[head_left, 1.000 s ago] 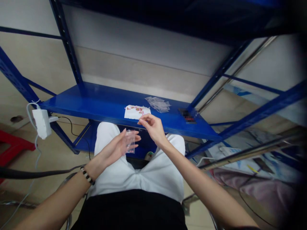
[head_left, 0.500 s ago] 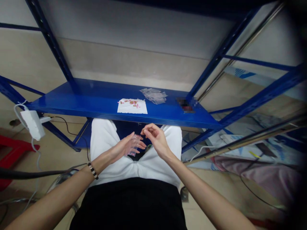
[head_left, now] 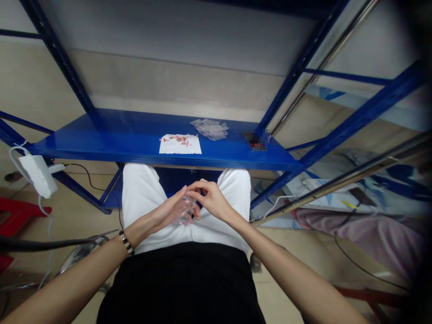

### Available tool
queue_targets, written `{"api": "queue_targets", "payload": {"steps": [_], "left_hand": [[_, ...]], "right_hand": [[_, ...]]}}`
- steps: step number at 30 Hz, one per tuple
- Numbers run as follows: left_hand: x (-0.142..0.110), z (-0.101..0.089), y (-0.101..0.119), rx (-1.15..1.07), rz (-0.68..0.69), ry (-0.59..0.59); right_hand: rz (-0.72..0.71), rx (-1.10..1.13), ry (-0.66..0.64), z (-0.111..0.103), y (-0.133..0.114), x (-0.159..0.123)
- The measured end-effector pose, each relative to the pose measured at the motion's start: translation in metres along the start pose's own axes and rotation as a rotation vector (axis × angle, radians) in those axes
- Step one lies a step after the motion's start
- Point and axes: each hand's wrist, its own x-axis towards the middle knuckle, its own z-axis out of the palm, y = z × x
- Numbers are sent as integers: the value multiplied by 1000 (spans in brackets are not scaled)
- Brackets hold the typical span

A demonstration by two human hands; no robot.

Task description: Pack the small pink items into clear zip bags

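Note:
My left hand (head_left: pixel 170 209) holds a small clear plastic bag (head_left: pixel 185 211) over my lap, with its fingers partly around it. My right hand (head_left: pixel 209 199) has come in from the right, and its curled fingers close over the top of the bag, so much of the bag is hidden. On the blue steel shelf (head_left: pixel 101 148) beyond my knees lies a white paper sheet (head_left: pixel 180 147) with small pinkish-brown bits (head_left: pixel 178 140) on it. A pile of clear plastic bags (head_left: pixel 209 129) sits to its right. Neither hand touches these.
A pixelated dark object (head_left: pixel 255 141) sits on the shelf's right part. Blue rack uprights rise on both sides. A white power adapter (head_left: pixel 38 175) with cables hangs at the left, above a red stool (head_left: pixel 16 216). Pinkish fabric (head_left: pixel 364 238) lies at the lower right.
My right hand has moved left and down onto the bag, closing the gap between my hands. The whole scene has shifted slightly in view as my head moved.

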Motion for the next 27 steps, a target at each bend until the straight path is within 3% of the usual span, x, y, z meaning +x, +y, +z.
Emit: {"api": "queue_targets", "payload": {"steps": [8,17,24,27], "left_hand": [[-1,-4,-2,-62,-22,3],[-6,-4,13,-70,13,-57],[-12,2,12,139,143,-51],[-11,-3,9,294,122,7]], "right_hand": [[4,-33,-40,-2,3,1],[-162,-40,-81,-7,-13,3],[-187,-118,96,-11,-23,-1],[-232,-211,114,-12,-24,-3]]}}
